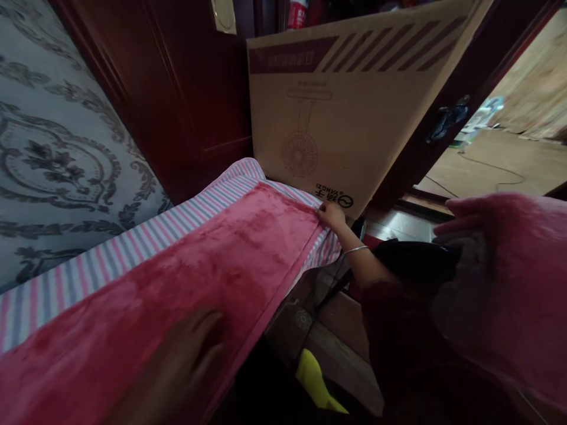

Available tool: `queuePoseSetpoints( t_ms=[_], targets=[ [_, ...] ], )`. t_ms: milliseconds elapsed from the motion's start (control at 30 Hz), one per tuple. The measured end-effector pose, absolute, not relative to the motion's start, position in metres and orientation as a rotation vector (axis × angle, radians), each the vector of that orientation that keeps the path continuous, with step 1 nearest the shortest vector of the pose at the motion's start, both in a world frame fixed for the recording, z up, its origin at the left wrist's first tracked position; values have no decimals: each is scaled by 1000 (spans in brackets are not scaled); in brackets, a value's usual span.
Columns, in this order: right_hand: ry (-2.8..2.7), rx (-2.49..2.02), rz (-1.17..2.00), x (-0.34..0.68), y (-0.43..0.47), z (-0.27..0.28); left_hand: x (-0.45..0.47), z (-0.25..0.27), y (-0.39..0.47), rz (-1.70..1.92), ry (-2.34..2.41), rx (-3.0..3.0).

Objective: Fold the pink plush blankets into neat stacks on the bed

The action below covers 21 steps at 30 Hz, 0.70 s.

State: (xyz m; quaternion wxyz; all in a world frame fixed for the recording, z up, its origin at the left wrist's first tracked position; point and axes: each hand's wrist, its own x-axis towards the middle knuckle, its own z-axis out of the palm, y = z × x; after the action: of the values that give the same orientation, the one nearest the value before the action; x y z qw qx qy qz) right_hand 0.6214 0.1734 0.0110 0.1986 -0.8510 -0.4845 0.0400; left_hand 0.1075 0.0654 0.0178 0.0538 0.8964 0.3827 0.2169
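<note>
A long strip of plush pink fabric lies on a striped pink, grey and white cloth that covers a narrow raised surface. At the far right corner of the strip, my right hand pinches the pink fabric's edge between thumb and fingers; a thin bracelet circles that wrist. Low in the view, my left hand rests over the near part of the pink fabric. It is dark and blurred by motion, and its fingers appear bent, so its grip cannot be made out.
Behind the cloth stands a large cardboard box with a fan drawing, against a dark red door. More pink plush fabric hangs at the right. Something yellow is below. A patterned wall borders the left.
</note>
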Motion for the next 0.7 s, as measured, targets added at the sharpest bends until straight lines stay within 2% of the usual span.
queuePoseSetpoints(
  t_ms=[133,300,467,600,700],
  targets=[
    [-1308,-2475,62,614,166,10,155,17,31,482,1041,2907],
    [-1252,-2508,76,611,165,16,162,16,35,195,1075,3052],
    [-1120,-2542,98,615,159,15,152,1,34,210,1021,3118],
    [-1081,-2563,117,615,158,10,156,-13,32,71,1076,3060],
    [-1103,-2576,108,612,160,9,156,-15,29,126,1075,2979]
  ],
)
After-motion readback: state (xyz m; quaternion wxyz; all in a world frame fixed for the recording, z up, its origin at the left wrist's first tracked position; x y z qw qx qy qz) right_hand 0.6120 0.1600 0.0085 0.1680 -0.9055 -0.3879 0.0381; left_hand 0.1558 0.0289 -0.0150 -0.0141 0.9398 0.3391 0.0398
